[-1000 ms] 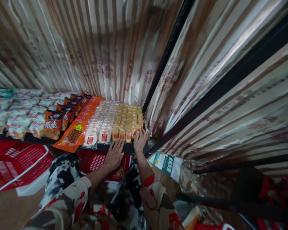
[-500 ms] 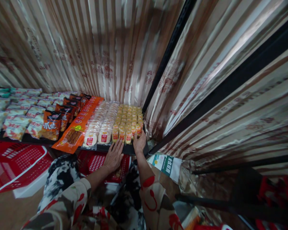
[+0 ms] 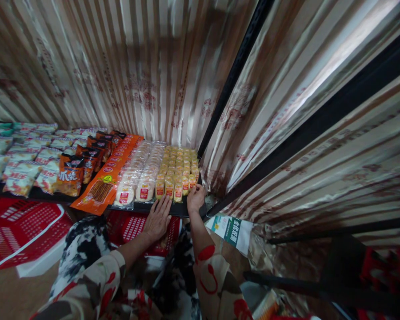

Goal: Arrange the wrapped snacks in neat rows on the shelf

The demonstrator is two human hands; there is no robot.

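Shelf edge bare before yellow packs | left grip flat, loose | right grip unclear

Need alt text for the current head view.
A person's left hand and right hand are at the front of yellow packs on a black shelf, beside white packs and an orange packet. A striped curtain hangs behind; red baskets sit below.
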